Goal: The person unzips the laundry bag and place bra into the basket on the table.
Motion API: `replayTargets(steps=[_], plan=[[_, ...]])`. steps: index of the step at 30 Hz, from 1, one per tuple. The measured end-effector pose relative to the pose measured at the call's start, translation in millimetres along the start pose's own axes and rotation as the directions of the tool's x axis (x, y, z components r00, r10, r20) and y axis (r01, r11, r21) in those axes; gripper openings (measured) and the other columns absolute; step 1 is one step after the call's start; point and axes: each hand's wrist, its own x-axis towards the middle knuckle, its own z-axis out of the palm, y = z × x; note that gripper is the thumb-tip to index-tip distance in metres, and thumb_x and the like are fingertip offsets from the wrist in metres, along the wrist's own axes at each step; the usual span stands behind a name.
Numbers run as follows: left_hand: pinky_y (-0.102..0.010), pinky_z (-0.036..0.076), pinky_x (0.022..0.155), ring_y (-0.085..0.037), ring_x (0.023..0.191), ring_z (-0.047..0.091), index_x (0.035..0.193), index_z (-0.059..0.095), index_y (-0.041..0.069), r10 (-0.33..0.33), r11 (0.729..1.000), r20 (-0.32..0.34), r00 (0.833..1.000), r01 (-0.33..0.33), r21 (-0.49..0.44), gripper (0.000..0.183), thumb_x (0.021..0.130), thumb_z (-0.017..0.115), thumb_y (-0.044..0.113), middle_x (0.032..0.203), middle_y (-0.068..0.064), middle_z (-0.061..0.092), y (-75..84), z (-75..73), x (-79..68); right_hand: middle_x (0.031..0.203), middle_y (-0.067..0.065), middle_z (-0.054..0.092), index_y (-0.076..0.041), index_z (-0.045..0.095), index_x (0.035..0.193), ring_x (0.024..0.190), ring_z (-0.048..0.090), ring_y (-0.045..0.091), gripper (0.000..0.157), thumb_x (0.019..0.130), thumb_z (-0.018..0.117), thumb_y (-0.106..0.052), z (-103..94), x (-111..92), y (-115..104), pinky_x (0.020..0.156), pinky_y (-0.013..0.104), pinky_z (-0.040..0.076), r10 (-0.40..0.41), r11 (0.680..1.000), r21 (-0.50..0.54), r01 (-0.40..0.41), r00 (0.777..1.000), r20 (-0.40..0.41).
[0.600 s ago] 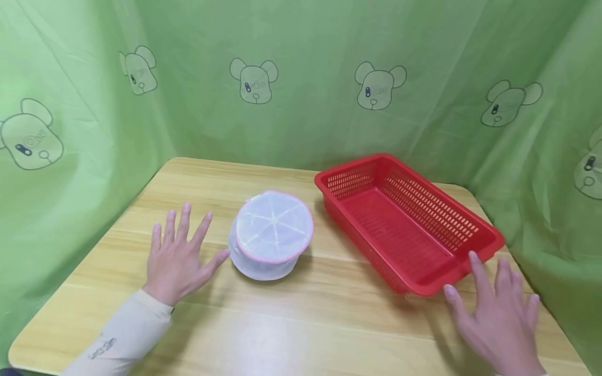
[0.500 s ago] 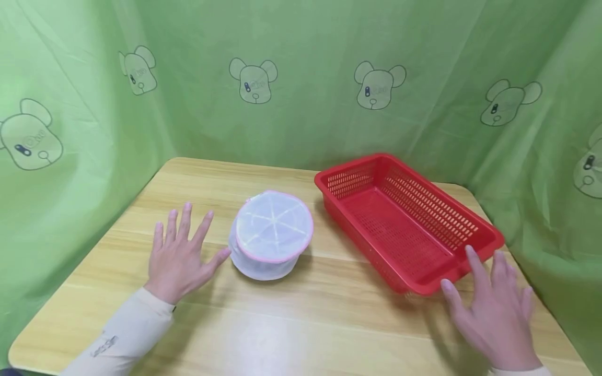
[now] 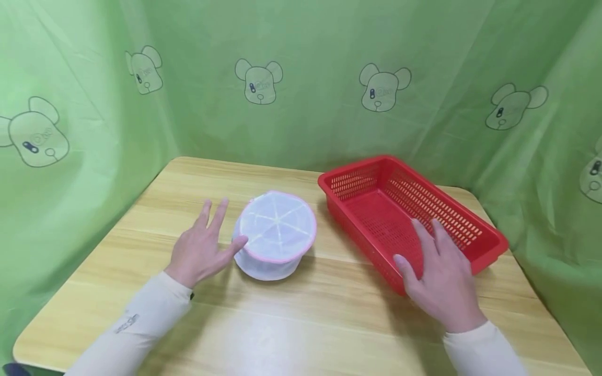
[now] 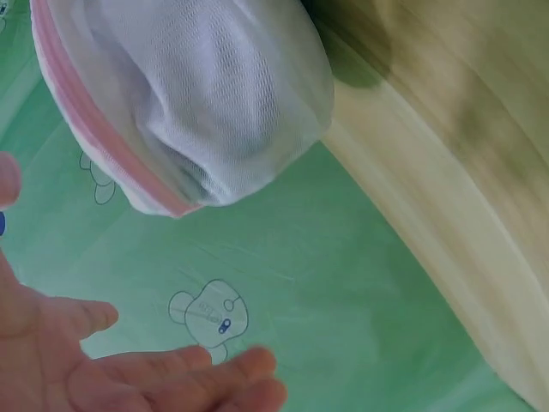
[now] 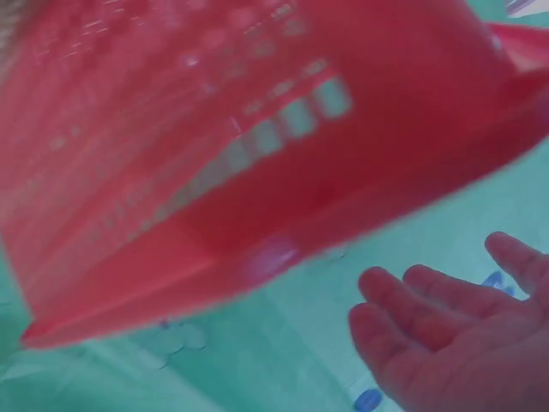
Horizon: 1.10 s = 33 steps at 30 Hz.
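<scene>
A round white mesh laundry bag point(image 3: 277, 224) with pink trim stands on the wooden table, left of centre. My left hand point(image 3: 199, 256) hovers at its left side, fingers extended; the thumb overlaps the bag's edge in the head view. The left wrist view shows a gap between that hand point(image 4: 51, 360) and the bag point(image 4: 232, 94). To the right lies a red plastic basket point(image 3: 359, 237) with slotted walls. Held over its near end is my right hand point(image 3: 444, 284), fingers extended and gripping nothing. In the right wrist view, the hand point(image 5: 455, 343) appears apart from the basket point(image 5: 386, 172).
The light wooden table point(image 3: 277, 334) has rounded corners. Green curtains point(image 3: 310, 125) printed with bear heads surround its back and sides. Bare wood separates the bag from the basket.
My right hand has moved left and forward, from beside the basket's near corner to over its near end. My left hand has shifted right, closer to the bag, and turned partly edge-on.
</scene>
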Motion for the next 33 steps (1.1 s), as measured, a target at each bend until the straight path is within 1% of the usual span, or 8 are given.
replayTargets(steps=[3,7,10,16,21,26,29,33], plan=[[-0.057,0.053,0.066,-0.053,0.091,0.061,0.156,0.013,0.014,-0.004,0.999,-0.001,1.0,0.004,-0.053,0.087,0.092,0.044,0.064,0.151,-0.032,0.025,3.0,2.1,3.4,0.143,0.032,0.036,-0.006,0.039,0.145,0.123,0.04,0.054,0.072,0.083,0.067,-0.031,9.0,13,-11,0.087,0.076,0.033,-0.089,0.995,0.027,0.091,0.994,-0.058],[-0.062,0.05,0.079,-0.054,0.109,0.055,0.155,0.017,0.01,0.002,0.995,-0.032,0.999,-0.005,-0.104,0.088,0.091,0.047,0.063,0.143,-0.031,0.039,6.4,4.9,7.0,0.138,0.03,0.043,-0.003,0.042,0.141,0.121,0.044,0.05,0.072,0.08,0.068,-0.028,22.9,27,-27,0.092,0.07,0.036,-0.181,0.98,0.063,0.187,0.979,-0.09],[-0.061,0.048,0.086,-0.051,0.114,0.053,0.153,0.022,0.004,0.001,0.991,-0.057,0.998,-0.009,-0.132,0.091,0.089,0.052,0.062,0.136,-0.031,0.048,8.7,7.7,8.4,0.133,0.027,0.049,-0.001,0.043,0.14,0.119,0.047,0.045,0.071,0.079,0.07,-0.027,32.5,36,-41,0.093,0.064,0.04,-0.234,0.967,0.08,0.242,0.968,-0.096],[-0.055,0.053,0.077,-0.044,0.096,0.063,0.141,0.036,-0.01,0.01,0.989,-0.125,0.992,-0.029,-0.145,0.09,0.085,0.062,0.056,0.108,-0.03,0.064,11.9,12.2,8.8,0.134,0.022,0.051,0.002,0.041,0.141,0.12,0.049,0.04,0.073,0.082,0.071,-0.028,48.8,50,-65,0.097,0.056,0.042,-0.288,0.946,0.15,0.289,0.957,-0.029],[-0.048,0.053,0.072,-0.038,0.083,0.066,0.131,0.045,-0.011,-0.018,0.982,-0.126,0.992,-0.006,-0.187,0.078,0.086,0.062,0.051,0.091,-0.02,0.069,13.7,13.1,7.6,0.139,0.02,0.049,0.003,0.038,0.143,0.126,0.046,0.038,0.07,0.087,0.066,-0.029,59.6,65,-76,0.105,0.053,0.036,-0.226,0.948,0.253,0.194,0.968,0.105],[-0.044,0.052,0.072,-0.032,0.077,0.066,0.127,0.051,-0.008,-0.076,0.966,-0.086,0.993,0.052,-0.253,0.07,0.087,0.062,0.049,0.082,-0.013,0.069,14.4,13.9,5.6,0.137,0.015,0.053,-0.004,0.038,0.144,0.128,0.047,0.031,0.063,0.092,0.062,-0.03,76.1,80,-80,0.106,0.049,0.037,-0.111,0.939,0.343,0.018,0.961,0.254],[-0.043,0.052,0.071,-0.029,0.075,0.065,0.125,0.052,-0.006,-0.093,0.957,-0.073,0.993,0.069,-0.283,0.066,0.087,0.063,0.047,0.08,-0.011,0.068,14.9,14.8,4.4,0.135,0.014,0.055,-0.005,0.039,0.142,0.123,0.052,0.029,0.057,0.094,0.06,-0.027,88.4,87,-80,0.103,0.046,0.041,-0.057,0.904,0.419,-0.085,0.947,0.315],[-0.042,0.052,0.07,-0.027,0.073,0.066,0.125,0.052,-0.005,-0.093,0.951,-0.061,0.994,0.071,-0.302,0.064,0.087,0.064,0.045,0.076,-0.008,0.068,15.9,16.2,2.5,0.128,0.013,0.059,-0.003,0.042,0.139,0.113,0.059,0.027,0.05,0.095,0.058,-0.021,101.8,93,-78,0.097,0.042,0.047,-0.006,0.835,0.514,-0.196,0.931,0.365]])
